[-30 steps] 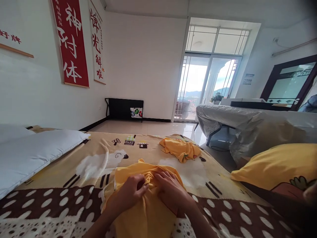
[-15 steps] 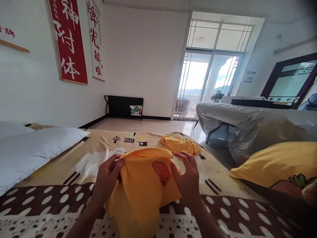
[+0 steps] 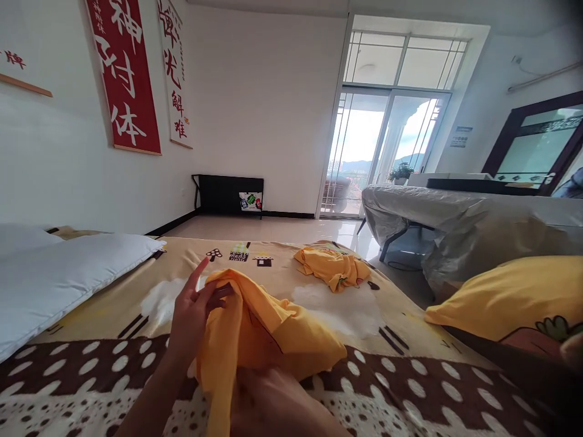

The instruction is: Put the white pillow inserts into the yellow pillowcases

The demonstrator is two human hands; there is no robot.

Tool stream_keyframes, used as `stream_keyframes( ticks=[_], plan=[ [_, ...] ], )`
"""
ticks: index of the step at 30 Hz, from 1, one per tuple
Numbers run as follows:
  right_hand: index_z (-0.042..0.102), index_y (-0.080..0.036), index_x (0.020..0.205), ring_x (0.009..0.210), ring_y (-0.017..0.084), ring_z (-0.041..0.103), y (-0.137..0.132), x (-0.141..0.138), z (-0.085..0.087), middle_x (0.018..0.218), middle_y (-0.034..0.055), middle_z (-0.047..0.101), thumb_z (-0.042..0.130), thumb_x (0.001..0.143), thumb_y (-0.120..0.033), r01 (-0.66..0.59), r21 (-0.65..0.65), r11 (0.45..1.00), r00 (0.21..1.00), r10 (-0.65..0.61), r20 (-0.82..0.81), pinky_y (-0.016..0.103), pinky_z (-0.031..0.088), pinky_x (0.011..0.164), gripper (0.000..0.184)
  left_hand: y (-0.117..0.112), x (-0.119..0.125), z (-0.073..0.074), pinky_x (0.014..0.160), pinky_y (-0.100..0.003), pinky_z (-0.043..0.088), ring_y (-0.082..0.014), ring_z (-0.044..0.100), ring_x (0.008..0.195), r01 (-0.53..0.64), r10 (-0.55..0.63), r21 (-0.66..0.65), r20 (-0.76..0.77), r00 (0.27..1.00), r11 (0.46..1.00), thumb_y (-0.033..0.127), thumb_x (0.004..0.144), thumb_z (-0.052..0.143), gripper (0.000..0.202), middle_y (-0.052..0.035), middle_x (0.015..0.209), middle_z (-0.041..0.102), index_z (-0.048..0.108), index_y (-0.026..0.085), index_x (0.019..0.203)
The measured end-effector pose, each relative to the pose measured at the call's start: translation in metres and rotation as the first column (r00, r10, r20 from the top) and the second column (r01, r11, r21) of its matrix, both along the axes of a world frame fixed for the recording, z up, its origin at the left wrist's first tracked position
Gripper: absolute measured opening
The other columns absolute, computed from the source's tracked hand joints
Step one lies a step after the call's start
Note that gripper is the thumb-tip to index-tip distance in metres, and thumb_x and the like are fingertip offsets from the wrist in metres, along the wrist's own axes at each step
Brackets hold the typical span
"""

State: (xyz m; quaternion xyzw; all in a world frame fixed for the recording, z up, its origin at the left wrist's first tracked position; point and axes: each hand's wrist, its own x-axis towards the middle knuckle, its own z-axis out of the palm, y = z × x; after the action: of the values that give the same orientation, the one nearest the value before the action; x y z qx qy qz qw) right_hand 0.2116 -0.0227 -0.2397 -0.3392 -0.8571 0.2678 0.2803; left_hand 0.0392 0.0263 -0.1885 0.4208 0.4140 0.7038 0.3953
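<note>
A yellow pillowcase (image 3: 268, 334) hangs bunched over the bed in front of me. My left hand (image 3: 194, 312) pinches its upper left edge and holds it up, forefinger sticking out. My right hand (image 3: 268, 400) is low at the bottom, pushed in under the cloth; its fingers are hidden by the fabric. A second crumpled yellow cloth (image 3: 332, 267) lies farther out on the blanket, apart from both hands.
The bed carries a sheep-patterned blanket (image 3: 401, 340) with a brown dotted band. A white pillow (image 3: 59, 279) lies at the left, a yellow pillow (image 3: 505, 297) at the right. Beyond the bed's right side stands plastic-covered furniture (image 3: 460, 224).
My right hand let go of the pillowcase's top right corner and dropped down under the cloth. The cloth slumped on that side. My left hand still holds its edge up.
</note>
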Motion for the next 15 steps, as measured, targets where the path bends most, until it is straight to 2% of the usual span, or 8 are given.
stream_keyframes(
  ticks=[3,5,9,12,15],
  plan=[
    [0.067,-0.022,0.088,0.063,0.013,0.058,-0.001,0.006,0.006,0.074,0.0001,0.068,0.054,0.085,-0.041,-0.001,-0.023,1.0,1.0,0.001,-0.001,0.02,0.038,0.059,0.023,0.009,-0.003,-0.007,0.078,-0.033,0.054,-0.0259,0.065,0.102,0.027,-0.027,0.014,0.024,0.999,1.0,0.042,0.077,0.065,0.061,-0.0136,0.112,0.068,0.052,0.017,0.13],
    [0.067,-0.022,0.086,0.062,0.011,0.056,-0.001,0.007,0.006,0.07,-0.0013,0.065,0.053,0.085,-0.044,-0.017,-0.033,0.999,0.999,0.016,-0.044,0.02,0.037,0.06,0.025,0.013,-0.003,-0.011,0.091,-0.037,0.05,-0.0274,0.059,0.113,0.045,-0.045,0.023,0.015,0.999,0.999,0.041,0.078,0.063,0.056,-0.0157,0.124,0.062,0.055,0.015,0.126],
    [0.067,-0.021,0.077,0.053,0.008,0.048,0.0,0.002,0.0,0.059,-0.0042,0.057,0.065,0.074,-0.046,-0.032,-0.14,0.99,0.994,0.017,-0.103,0.018,0.035,0.053,0.025,0.015,0.001,-0.017,0.108,-0.04,0.038,-0.0256,0.046,0.129,0.08,-0.08,0.019,-0.04,0.996,0.997,0.031,0.08,0.057,0.057,-0.012,0.142,0.047,0.047,0.019,0.135],
    [0.064,-0.018,0.064,0.048,0.006,0.039,0.002,-0.003,-0.003,0.052,-0.0053,0.051,0.064,0.073,-0.032,0.067,-0.163,0.984,0.981,-0.094,-0.167,0.018,0.032,0.05,0.017,0.02,0.003,-0.024,0.112,-0.037,0.031,-0.0221,0.036,0.136,0.112,-0.111,-0.005,-0.104,0.988,0.994,0.027,0.08,0.054,0.064,-0.0079,0.15,0.035,0.037,0.023,0.141],
    [0.057,-0.016,0.058,0.048,0.006,0.036,0.009,-0.001,0.001,0.05,-0.0045,0.047,0.058,0.074,-0.028,0.156,-0.222,0.963,0.933,-0.217,-0.287,0.019,0.031,0.047,0.02,0.027,0.003,-0.028,0.111,-0.037,0.032,-0.0228,0.034,0.137,0.124,-0.124,-0.012,-0.195,0.973,0.992,0.028,0.077,0.055,0.072,-0.0109,0.151,0.033,0.03,0.021,0.144]
  ],
)
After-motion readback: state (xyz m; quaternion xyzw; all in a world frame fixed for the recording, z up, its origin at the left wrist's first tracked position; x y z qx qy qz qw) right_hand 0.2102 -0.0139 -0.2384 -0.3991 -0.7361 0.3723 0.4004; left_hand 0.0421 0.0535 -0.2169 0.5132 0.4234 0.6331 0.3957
